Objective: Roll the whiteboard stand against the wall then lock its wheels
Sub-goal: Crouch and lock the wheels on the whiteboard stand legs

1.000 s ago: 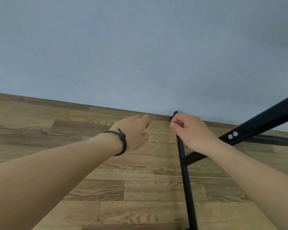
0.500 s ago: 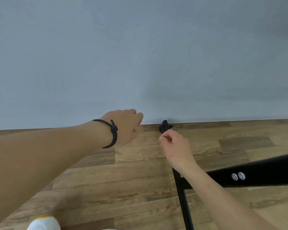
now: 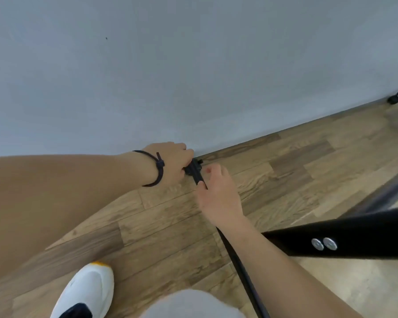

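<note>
Whereas clear of the wheel half a second ago, now down upon it: fingers of left hand [image 3: 170,166], tips hidden behind the knuckles, touching the near castor [image 3: 193,168]; whether pinched on its lock tab, cannot tell. Right hand [image 3: 218,198] drawn back from the castor along the base leg [image 3: 239,267], thumb [image 3: 201,185] laid on the bar, fingers curled loosely over its far side.

Judged meaning: rolling done, locking of this wheel in hand, not yet confirmed.

Position of whiteboard stand [image 3: 354,235]: near castor just beside the foot of the wall [image 3: 193,76], far castor [image 3: 394,99] likewise at the wall line, well apart to the right.

Count, as visible:
- hands, two
- castors, two; any others out of view
- base legs, one in full, end of a second at the far castor
- bolt heads [image 3: 324,244] on the black cross-member, two
- wrist cord [image 3: 159,168], one, on left wrist
- white shoe [image 3: 87,292], one, on the wood floor [image 3: 285,168]
</note>
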